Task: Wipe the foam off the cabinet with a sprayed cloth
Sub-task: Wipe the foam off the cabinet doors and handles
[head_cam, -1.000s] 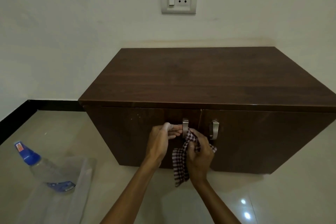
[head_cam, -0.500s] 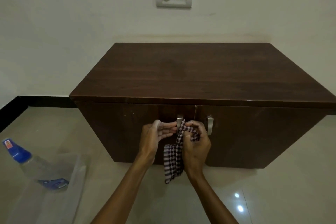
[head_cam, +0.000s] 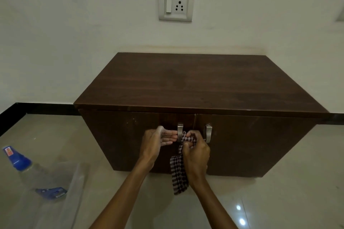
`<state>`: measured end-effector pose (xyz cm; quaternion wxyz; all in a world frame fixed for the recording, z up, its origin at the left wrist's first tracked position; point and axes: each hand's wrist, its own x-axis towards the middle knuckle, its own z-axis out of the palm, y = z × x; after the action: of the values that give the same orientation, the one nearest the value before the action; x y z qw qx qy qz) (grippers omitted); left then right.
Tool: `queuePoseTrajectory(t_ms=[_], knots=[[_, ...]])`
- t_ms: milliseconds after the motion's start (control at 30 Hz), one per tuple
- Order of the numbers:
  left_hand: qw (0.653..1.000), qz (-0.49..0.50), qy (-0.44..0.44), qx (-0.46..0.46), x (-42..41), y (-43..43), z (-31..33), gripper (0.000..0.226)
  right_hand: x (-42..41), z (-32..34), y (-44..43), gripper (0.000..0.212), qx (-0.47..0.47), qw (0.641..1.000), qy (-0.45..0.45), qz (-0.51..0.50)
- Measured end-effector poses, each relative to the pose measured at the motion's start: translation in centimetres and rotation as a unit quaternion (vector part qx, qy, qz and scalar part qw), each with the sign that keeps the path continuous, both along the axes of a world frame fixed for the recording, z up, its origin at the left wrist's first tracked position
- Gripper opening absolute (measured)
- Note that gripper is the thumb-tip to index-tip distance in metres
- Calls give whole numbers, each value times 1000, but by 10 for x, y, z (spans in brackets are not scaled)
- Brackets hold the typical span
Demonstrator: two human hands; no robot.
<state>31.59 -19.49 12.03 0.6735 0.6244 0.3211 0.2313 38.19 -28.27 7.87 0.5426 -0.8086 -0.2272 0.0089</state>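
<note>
While checked fabric cloth (head_cam: 181, 158) is gripped by right hand (head_cam: 195, 151), left silver metal handle (head_cam: 180, 131) is steadied by part-open left hand (head_cam: 158, 141); handle best wiped all round.

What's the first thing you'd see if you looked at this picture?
Two hands meet at the front of a dark brown cabinet: the right hand bunches a checked cloth against the left door's metal handle, with the left hand beside it. A blue-capped bottle lies on the floor, far left.
</note>
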Motion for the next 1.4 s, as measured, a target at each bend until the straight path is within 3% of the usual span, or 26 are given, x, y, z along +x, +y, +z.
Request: queuePoseTrajectory(t_ms=[100, 200, 367, 500, 633, 833, 967, 1067, 1267, 1367, 1400], knots=[[1000, -4, -4, -14, 1, -1, 1, 40, 1, 11, -9, 30, -23, 997, -73, 0], [998, -10, -24, -65, 1, -2, 1, 40, 4, 25, -8, 32, 41, 978, -206, 7], [987, 11, -57, -148, 0, -2, -2, 37, 7, 3, 3, 29, -25, 926, -374, 41], [986, -14, -66, -151, -4, 1, -4, 46, 5, -35, -1, 27, -35, 926, -373, 55], [993, -31, -44, -103, -5, 1, -8, 47, 15, -84, -26, 30, -64, 967, -247, 23], [985, -41, -84, -146, -2, 8, -8, 45, 10, -18, -15, 26, 93, 914, -394, 14], [981, -54, -91, -162, 0, 10, -10, 48, 25, -16, 7, 33, 47, 892, -448, 43], [981, -48, -90, -163, 1, 12, -11, 49, 30, -26, 6, 33, 64, 893, -444, 50], [982, -58, -87, -154, 0, 11, -12, 52, 34, -39, 1, 9, 89, 875, -467, 94], [981, -51, -90, -163, 1, 10, -11, 51, 41, -43, 0, 17, 49, 843, -525, 105], [981, -47, -93, -166, 1, 10, -12, 51, 42, -43, 0, 18, 28, 852, -514, 94]])
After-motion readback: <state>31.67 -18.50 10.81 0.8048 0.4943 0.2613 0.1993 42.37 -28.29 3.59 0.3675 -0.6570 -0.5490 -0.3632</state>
